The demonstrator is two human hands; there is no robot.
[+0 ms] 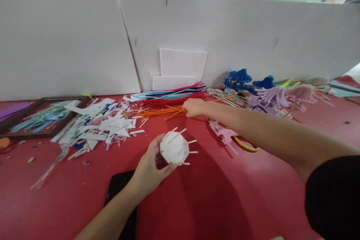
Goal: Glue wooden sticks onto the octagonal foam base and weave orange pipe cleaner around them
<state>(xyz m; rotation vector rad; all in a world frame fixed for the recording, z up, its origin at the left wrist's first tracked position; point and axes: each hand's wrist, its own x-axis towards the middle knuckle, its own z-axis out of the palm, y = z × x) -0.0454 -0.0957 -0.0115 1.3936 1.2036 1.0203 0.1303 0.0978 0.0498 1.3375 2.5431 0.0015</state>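
Observation:
My left hand (152, 163) is closed round the side of a white many-sided foam-like piece (174, 147) with several short wooden sticks (192, 141) standing out around its edge. Farther forward, my right hand (194, 107) is closed at the right end of a bundle of orange pipe cleaners (157, 112). One orange stem shows on each side of that fist; its fingertips are hidden. Just behind lie red pipe cleaners (163, 101), with light blue and dark ones (180, 93) beyond them.
White scraps and sticks (118, 123) are heaped at left beside a brown frame (50, 133). A black phone-like slab (119, 187) lies by my left forearm. Under my right arm are a pink cut-out (226, 134) and a yellow ring (247, 147). Blue tufted pieces (239, 77) stand before white panels (239, 33).

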